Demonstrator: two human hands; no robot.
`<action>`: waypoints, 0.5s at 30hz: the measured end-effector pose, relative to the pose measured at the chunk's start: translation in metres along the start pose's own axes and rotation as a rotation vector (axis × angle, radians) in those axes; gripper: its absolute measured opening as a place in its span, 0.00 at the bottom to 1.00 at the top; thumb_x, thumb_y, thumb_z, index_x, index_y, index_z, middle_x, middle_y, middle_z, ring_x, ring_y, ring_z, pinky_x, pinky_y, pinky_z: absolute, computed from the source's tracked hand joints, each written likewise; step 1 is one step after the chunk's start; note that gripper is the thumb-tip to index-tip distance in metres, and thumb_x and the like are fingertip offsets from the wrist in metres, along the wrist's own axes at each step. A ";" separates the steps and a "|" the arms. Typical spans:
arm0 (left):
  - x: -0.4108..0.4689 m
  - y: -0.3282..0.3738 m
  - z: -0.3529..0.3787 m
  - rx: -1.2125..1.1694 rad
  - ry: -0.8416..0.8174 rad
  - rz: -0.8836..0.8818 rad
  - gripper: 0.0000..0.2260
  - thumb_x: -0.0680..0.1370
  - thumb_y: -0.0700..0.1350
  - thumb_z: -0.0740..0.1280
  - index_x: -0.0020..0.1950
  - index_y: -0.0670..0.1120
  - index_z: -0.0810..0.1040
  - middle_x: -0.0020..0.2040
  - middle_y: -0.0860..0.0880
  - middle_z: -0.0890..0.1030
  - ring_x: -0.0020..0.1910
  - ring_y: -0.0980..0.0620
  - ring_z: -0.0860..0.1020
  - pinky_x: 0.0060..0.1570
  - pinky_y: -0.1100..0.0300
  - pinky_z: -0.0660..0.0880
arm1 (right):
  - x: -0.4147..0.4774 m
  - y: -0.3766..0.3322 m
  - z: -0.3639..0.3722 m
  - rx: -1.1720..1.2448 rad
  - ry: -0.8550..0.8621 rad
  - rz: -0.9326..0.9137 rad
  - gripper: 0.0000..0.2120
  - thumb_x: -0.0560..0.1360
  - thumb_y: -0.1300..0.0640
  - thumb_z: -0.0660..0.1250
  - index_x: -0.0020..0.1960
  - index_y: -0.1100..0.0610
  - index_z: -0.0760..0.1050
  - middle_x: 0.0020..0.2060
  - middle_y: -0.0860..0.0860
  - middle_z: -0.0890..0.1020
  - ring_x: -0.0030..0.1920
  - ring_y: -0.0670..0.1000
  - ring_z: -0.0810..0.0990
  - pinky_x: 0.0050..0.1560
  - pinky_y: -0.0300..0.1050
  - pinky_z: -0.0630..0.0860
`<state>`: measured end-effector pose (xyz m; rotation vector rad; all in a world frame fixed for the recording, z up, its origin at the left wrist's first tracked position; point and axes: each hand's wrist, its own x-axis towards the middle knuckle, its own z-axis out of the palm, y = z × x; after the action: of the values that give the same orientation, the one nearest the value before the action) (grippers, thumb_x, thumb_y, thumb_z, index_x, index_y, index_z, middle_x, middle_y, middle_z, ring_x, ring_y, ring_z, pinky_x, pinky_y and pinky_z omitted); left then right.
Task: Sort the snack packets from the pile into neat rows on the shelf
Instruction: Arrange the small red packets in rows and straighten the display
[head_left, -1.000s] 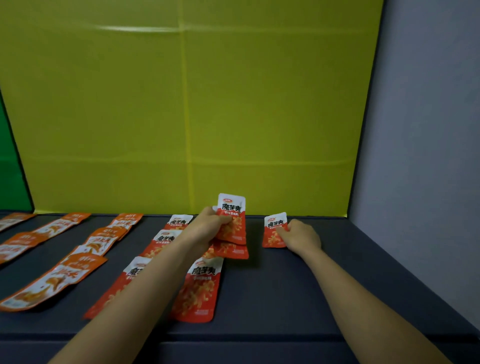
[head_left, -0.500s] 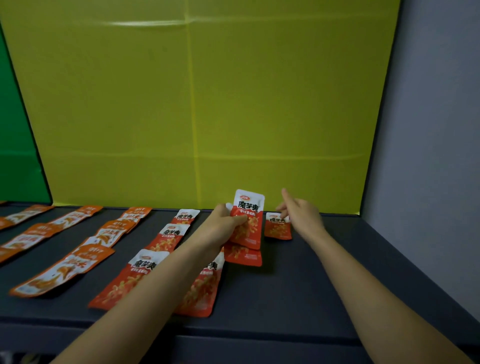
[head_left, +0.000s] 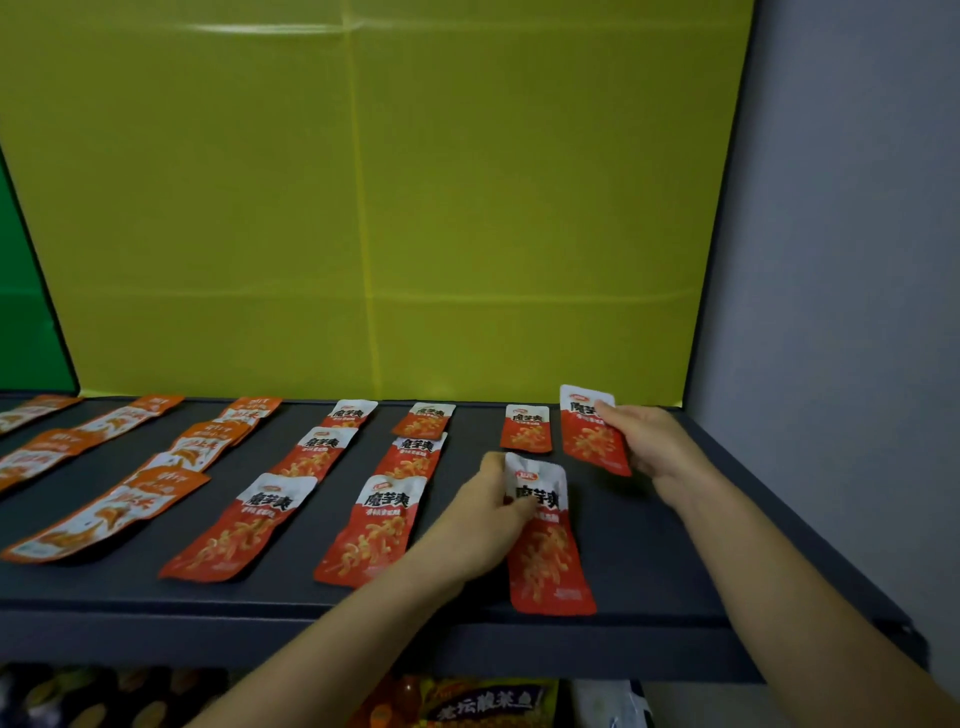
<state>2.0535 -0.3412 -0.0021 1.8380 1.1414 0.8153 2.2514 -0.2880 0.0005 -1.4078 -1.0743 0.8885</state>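
Red and white snack packets lie in rows on the dark shelf (head_left: 649, 561). My left hand (head_left: 485, 512) pinches one packet (head_left: 545, 551) near the shelf's front, right of the rows. My right hand (head_left: 649, 441) grips a second packet (head_left: 589, 434) at the back right, tilted above the shelf. One small packet (head_left: 525, 427) lies flat at the back between them. Left of it are two full rows of red packets (head_left: 371, 530), (head_left: 244, 525).
Orange packets (head_left: 109, 512) lie in rows on the shelf's left part. A yellow-green panel (head_left: 363, 208) backs the shelf and a grey wall (head_left: 841, 260) closes its right side. Below the shelf's front edge, other snack bags (head_left: 483, 704) show.
The stack my left hand held upright is gone: one packet went to my right hand at the back right, and my left hand has moved right and toward the front with another.
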 end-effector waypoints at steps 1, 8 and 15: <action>-0.001 -0.001 0.002 0.087 0.003 0.036 0.08 0.80 0.44 0.59 0.56 0.42 0.65 0.45 0.47 0.76 0.45 0.49 0.76 0.48 0.52 0.74 | 0.001 0.002 0.002 -0.004 0.000 -0.006 0.12 0.76 0.53 0.65 0.36 0.57 0.76 0.35 0.52 0.80 0.35 0.49 0.76 0.43 0.42 0.70; 0.002 -0.009 0.002 0.533 0.083 0.129 0.21 0.80 0.50 0.58 0.70 0.41 0.61 0.62 0.45 0.75 0.60 0.46 0.74 0.55 0.57 0.69 | 0.000 -0.004 0.025 -0.153 -0.010 -0.047 0.17 0.77 0.53 0.64 0.51 0.68 0.78 0.37 0.54 0.80 0.34 0.48 0.75 0.35 0.39 0.67; 0.006 -0.019 0.009 0.703 0.114 0.134 0.15 0.80 0.53 0.57 0.59 0.43 0.73 0.56 0.44 0.72 0.55 0.45 0.74 0.55 0.55 0.70 | 0.012 0.009 0.050 -0.288 0.085 -0.071 0.14 0.74 0.51 0.66 0.32 0.56 0.74 0.40 0.59 0.83 0.44 0.57 0.80 0.42 0.47 0.71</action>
<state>2.0558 -0.3336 -0.0222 2.4843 1.5197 0.6384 2.2086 -0.2608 -0.0133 -1.6177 -1.2143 0.6350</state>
